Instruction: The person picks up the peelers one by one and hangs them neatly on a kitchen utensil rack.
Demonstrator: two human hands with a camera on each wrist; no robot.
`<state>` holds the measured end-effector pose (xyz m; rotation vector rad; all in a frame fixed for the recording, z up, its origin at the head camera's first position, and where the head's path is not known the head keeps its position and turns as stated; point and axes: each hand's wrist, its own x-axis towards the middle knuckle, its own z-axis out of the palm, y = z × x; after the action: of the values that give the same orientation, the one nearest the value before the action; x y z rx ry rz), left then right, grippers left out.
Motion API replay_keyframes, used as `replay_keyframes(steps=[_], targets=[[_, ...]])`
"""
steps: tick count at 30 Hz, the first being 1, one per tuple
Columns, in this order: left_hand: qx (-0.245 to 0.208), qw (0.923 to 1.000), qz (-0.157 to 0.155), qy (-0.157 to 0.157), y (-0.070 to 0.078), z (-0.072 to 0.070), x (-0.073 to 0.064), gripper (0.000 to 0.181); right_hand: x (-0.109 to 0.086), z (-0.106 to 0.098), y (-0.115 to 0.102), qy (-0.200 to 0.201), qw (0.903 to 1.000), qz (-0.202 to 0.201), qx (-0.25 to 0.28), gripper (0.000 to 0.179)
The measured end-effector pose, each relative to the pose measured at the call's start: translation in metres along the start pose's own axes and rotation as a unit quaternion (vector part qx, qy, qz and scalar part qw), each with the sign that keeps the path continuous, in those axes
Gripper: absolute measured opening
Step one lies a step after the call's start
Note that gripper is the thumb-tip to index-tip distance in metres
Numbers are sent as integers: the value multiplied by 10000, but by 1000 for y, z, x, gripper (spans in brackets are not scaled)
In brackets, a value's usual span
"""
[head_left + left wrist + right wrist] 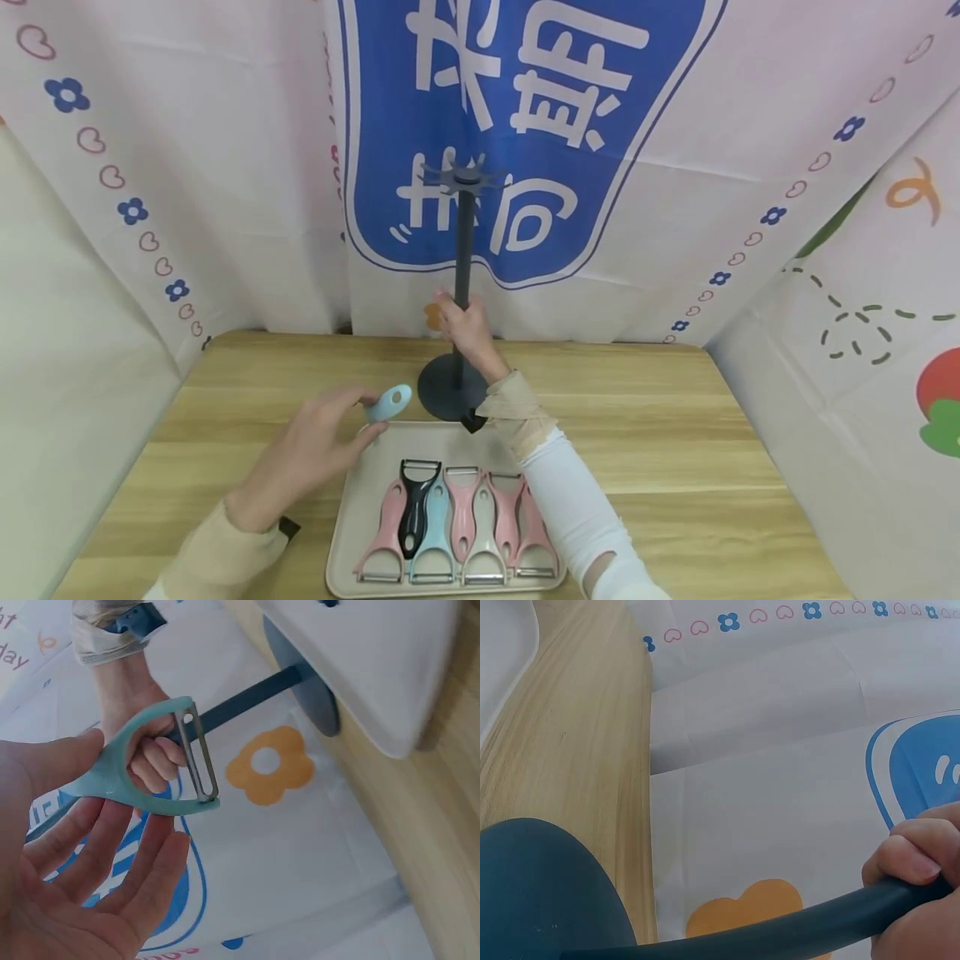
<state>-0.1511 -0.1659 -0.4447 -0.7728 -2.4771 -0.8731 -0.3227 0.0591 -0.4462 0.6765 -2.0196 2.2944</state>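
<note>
A light blue Y-shaped peeler (112,776) is pinched between the thumb and fingers of my left hand (311,446). In the head view only its handle end with the hole shows; the left wrist view shows its metal blade. My right hand (471,333) grips the dark pole of a rack stand (464,250), fingers curled round it. The stand has a round base (442,392) on the table and a ring of hooks (467,177) at its top, with nothing hanging from them. In front of the base, several peelers (433,525) lie side by side in a pale tray (343,533).
The wooden table (645,442) reaches back to a hanging white cloth (262,208) with a blue printed sign. More printed cloth (847,350) hangs on the right side. My right forearm (573,492) passes over the tray's right edge.
</note>
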Motion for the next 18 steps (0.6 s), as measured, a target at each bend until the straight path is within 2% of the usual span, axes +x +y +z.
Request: replay_keyframes(steps=[3, 9, 18], targets=[[-104, 9997, 127, 184, 3, -3, 8, 38, 0, 3, -3, 68, 10000, 13, -14, 59], [-283, 9952, 646, 685, 6, -5, 26, 40, 1, 3, -5, 185, 9998, 33, -82, 60], [-478, 9917, 702, 970, 14, -8, 46, 43, 1, 2, -3, 295, 9993, -19, -228, 61]])
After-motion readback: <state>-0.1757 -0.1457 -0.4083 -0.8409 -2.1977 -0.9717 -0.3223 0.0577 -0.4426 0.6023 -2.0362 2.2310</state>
